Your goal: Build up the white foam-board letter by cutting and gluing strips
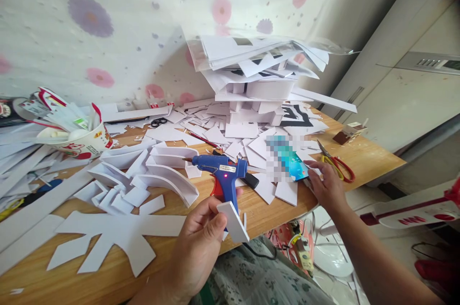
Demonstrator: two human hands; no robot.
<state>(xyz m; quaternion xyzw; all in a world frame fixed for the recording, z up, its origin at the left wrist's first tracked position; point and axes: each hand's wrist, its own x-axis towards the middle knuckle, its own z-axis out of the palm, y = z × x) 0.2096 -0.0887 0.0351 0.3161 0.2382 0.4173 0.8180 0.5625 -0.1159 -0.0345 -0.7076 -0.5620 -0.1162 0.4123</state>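
My left hand (201, 242) pinches a small white foam-board piece (235, 223) between thumb and fingers, above the table's front edge. Just behind that piece is a blue hot glue gun (224, 168) with a lit red light, its nozzle pointing left. A fingertip shows beside the gun's handle; whether it grips the handle I cannot tell. At the right, my right hand (327, 185) has its fingers curled at the lower right edge of a smartphone (293, 163) with a lit blue screen. Part of the phone is blurred out. Scissors (336, 161) with red and yellow handles lie beyond this hand.
Curved white board walls (168, 171) and a branching cut-out (115, 235) lie at the left. A paper bucket (81, 137) holds several strips and tools. Behind the gun, scraps surround a white model (255, 108) topped with sheets. A small brown-and-white box (348, 132) stands near the right edge.
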